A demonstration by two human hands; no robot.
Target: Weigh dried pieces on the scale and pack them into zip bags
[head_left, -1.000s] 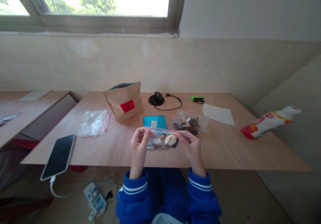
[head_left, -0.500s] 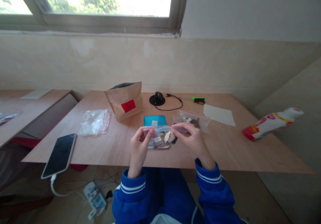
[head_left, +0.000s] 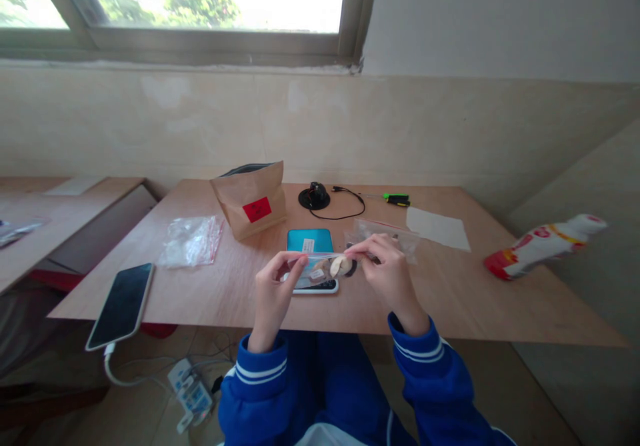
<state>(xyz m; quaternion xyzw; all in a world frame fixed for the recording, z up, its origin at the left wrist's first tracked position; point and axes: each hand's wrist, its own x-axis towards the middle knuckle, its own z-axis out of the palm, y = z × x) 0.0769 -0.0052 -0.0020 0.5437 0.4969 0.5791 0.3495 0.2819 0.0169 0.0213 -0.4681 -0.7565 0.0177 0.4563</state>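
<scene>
A small clear zip bag (head_left: 325, 269) with a pink strip and several dark and pale pieces inside is held up above the table's front edge. My left hand (head_left: 273, 289) pinches its left top corner. My right hand (head_left: 383, 273) pinches the top edge near the right end. Under the bag lies a teal phone (head_left: 309, 241) with a white label. A second filled zip bag (head_left: 400, 236) lies just behind my right hand.
On the wooden table (head_left: 475, 293) stand a brown paper bag with a red label (head_left: 251, 199), a pile of empty zip bags (head_left: 191, 241), a black round device with cable (head_left: 315, 198), a green marker (head_left: 396, 199), white paper (head_left: 437, 227), a phone (head_left: 121, 306) overhanging the left edge. A red-white bottle (head_left: 545, 245) lies right.
Both hands lifted the small bag a little and away from me. My right hand slid left along the top edge, and the teal phone's lower end now shows beneath the bag.
</scene>
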